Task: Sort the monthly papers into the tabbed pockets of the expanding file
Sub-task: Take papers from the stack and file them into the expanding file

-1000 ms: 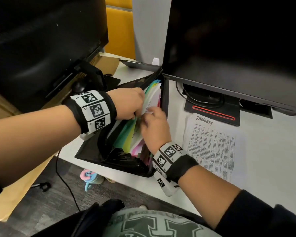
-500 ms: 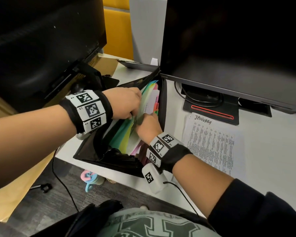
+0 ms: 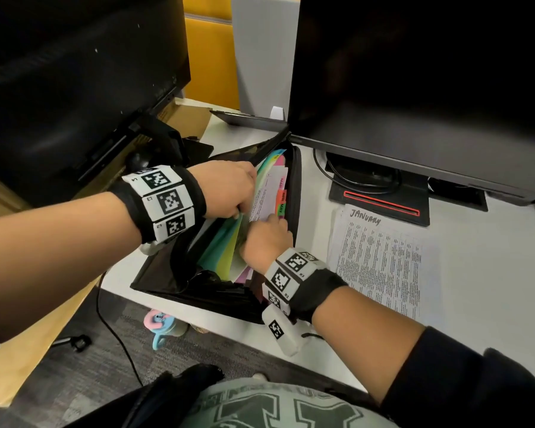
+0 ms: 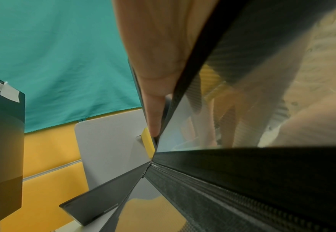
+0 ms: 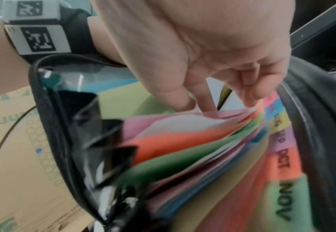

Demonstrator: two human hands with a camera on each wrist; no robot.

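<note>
- Both hands are inside the open expanding file (image 3: 167, 270), which lies on the white desk (image 3: 464, 248) directly in front of the big monitor (image 3: 414, 88), mouth facing up
- left hand (image 3: 226, 189): comes in from the file's left side, wrist level, knuckles up; fingers curled over the front dividers and pulling them left, away from the monitor side. Left wrist view shows the thumb (image 4: 153, 87) straight, pressed along the file's black edge (image 4: 189, 87); the other fingers show only dimly through the clear wall
- right hand (image 3: 267, 239): comes in from the near side of the file, forearm angled up toward the monitor, palm down; fingers bent downward with tips dug into the gap between dividers
- right wrist view: fingertips (image 5: 185, 103) touch the top edge of a pink divider (image 5: 183, 120), with a white sheet (image 3: 267, 196) standing in the gap. Cannot tell whether the fingers pinch that sheet or only press it
- tabs run along the file edge nearest the monitor: MAY (image 3: 280, 209) readable from the head, OCT (image 5: 284, 160) and NOV (image 5: 284, 202) from the right wrist
- JANUARY sheet (image 3: 380, 261) lies flat on the desk just right of the file, in front of the monitor base (image 3: 380, 193), touched by neither hand
</note>
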